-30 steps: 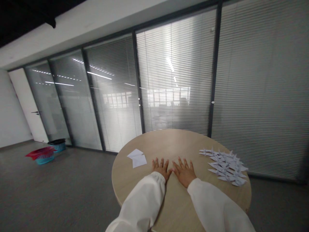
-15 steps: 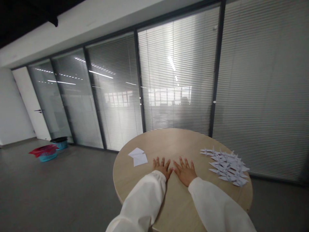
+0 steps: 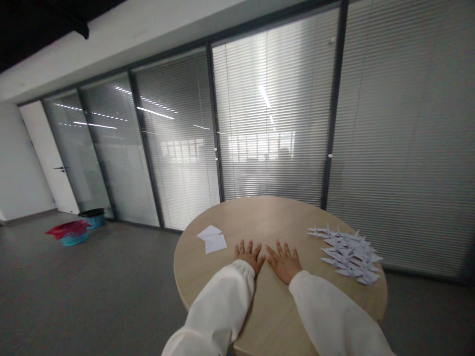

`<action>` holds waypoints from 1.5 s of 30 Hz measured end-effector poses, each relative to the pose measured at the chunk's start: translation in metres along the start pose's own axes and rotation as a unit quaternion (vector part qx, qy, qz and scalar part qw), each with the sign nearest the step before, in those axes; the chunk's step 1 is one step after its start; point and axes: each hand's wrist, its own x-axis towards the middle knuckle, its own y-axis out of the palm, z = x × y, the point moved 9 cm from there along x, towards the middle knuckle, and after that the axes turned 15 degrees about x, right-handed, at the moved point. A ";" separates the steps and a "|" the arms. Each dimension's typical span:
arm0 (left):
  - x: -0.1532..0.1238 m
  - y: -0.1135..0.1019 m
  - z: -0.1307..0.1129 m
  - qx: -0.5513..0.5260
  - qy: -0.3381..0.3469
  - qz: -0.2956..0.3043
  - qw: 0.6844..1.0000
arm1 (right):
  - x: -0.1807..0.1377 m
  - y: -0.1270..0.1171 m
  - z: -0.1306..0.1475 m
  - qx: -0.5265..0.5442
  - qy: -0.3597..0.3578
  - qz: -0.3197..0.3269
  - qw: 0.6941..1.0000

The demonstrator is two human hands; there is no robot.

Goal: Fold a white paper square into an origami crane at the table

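Both of my hands lie flat, palms down, side by side on a round light-wood table (image 3: 267,217). My left hand (image 3: 249,254) has its fingers spread and holds nothing. My right hand (image 3: 284,261) is spread the same way, its thumb almost touching the left one. White sleeves cover both arms. A small stack of white paper sheets (image 3: 213,239) lies on the table to the left of my left hand. Several folded white paper cranes (image 3: 347,252) are spread on the table to the right of my right hand.
A glass wall with closed blinds and dark frames (image 3: 334,109) runs behind the table. Far left on the grey floor stand a blue basket with a red liner (image 3: 70,233) and a dark-lined bin (image 3: 92,216), near a white door (image 3: 52,163).
Only the view has shifted slightly; both hands stay flat on the table in the same place.
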 end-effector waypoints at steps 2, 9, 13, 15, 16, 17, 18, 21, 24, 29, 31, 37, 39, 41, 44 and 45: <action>0.000 0.000 0.000 -0.002 -0.002 0.001 1.000 | 0.001 0.001 -0.001 0.000 0.000 0.001 1.000; -0.001 -0.001 0.001 -0.004 -0.004 0.002 1.000 | 0.001 0.001 0.000 0.002 -0.001 0.001 1.000; -0.002 -0.002 0.000 -0.003 -0.004 0.005 1.000 | 0.000 0.001 0.000 0.003 0.000 0.005 1.000; -0.002 -0.003 0.000 -0.002 -0.005 0.006 1.000 | 0.000 0.001 0.000 0.001 0.004 0.010 1.000; -0.002 -0.003 0.000 -0.002 -0.006 0.006 1.000 | 0.000 0.001 0.000 0.001 0.004 0.012 1.000; -0.003 -0.004 0.000 -0.001 -0.006 0.005 1.000 | 0.000 0.001 0.000 0.001 0.005 0.014 1.000; -0.003 -0.004 0.000 -0.001 -0.006 0.005 1.000 | 0.000 0.001 0.000 0.001 0.004 0.014 1.000; -0.004 -0.006 -0.001 0.001 -0.007 0.007 1.000 | -0.001 -0.001 0.001 -0.002 0.005 0.012 1.000; -0.004 -0.005 -0.001 0.005 -0.008 0.012 1.000 | -0.002 -0.001 0.001 -0.006 0.008 0.014 1.000; -0.003 -0.003 -0.001 0.003 -0.003 0.009 1.000 | -0.002 0.000 0.001 -0.006 0.007 0.014 1.000; -0.002 -0.002 0.000 0.001 -0.003 0.007 1.000 | -0.001 0.000 0.000 -0.003 0.005 0.015 1.000; -0.003 -0.002 0.000 0.010 -0.005 0.007 1.000 | -0.001 0.000 0.001 -0.004 -0.001 0.005 1.000; -0.003 -0.003 0.000 0.013 -0.006 0.006 1.000 | -0.001 0.000 0.001 -0.003 0.002 0.010 1.000; -0.004 -0.003 -0.001 0.014 -0.006 0.006 1.000 | -0.001 0.001 0.001 -0.001 0.002 0.011 1.000; -0.004 -0.004 -0.001 0.010 -0.007 0.005 1.000 | -0.002 -0.001 0.001 0.001 0.001 0.007 1.000; -0.004 -0.005 -0.001 0.009 -0.008 0.004 1.000 | -0.002 -0.001 0.001 0.001 0.001 0.006 1.000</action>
